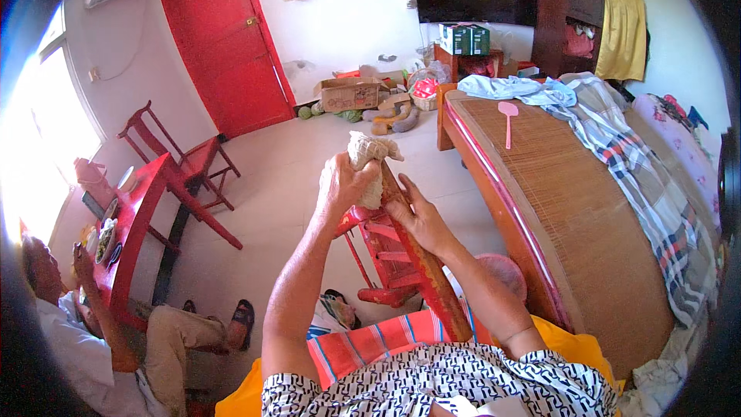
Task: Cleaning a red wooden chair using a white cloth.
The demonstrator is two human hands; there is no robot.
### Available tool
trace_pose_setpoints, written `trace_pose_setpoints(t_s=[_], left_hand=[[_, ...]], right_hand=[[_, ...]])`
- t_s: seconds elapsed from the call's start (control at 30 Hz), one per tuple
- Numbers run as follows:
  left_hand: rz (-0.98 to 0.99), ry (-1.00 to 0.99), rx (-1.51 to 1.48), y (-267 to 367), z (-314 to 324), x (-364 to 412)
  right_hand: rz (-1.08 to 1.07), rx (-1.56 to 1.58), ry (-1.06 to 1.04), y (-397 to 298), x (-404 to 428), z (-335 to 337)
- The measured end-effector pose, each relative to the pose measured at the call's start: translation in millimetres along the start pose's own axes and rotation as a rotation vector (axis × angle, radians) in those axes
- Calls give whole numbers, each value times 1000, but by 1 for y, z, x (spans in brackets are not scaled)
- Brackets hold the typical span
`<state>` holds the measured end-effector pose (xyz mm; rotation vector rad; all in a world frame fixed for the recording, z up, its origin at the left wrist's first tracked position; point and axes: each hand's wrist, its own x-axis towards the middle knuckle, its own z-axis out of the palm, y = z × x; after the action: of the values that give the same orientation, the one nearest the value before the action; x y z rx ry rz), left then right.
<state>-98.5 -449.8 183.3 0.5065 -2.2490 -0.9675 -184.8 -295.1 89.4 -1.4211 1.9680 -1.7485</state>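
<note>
A crumpled cream cloth (367, 153) is bunched in my left hand (341, 182), beside the upper end of a worn wooden bar (425, 266) with flaking red paint. My right hand (419, 214) is around the bar's upper part, its thumb across the wood. The bar slants down to the red striped cloth (370, 341) over my lap. Just beyond it stands a red wooden frame (391, 243) with crosspieces. My hands and the bar hide part of this frame, so I cannot tell what piece of furniture it is.
To the right is a bed with a woven mat (579, 202), holding a pink fly swatter (508, 119) and a plaid cloth (631, 168). A person (87, 324) sits left at a red table (142, 191), near a red chair (191, 156). Cardboard box (347, 95) and gourds (399, 119) lie ahead.
</note>
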Motion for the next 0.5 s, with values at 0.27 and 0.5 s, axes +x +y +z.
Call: trace_pose_setpoints(t_s=[0.27, 0.5], left_hand=[[33, 0, 88, -6, 32, 33], [5, 89, 18, -60, 61, 29]], right_hand=[[-7, -93, 75, -8, 1, -7], [99, -57, 214, 19, 74, -15]])
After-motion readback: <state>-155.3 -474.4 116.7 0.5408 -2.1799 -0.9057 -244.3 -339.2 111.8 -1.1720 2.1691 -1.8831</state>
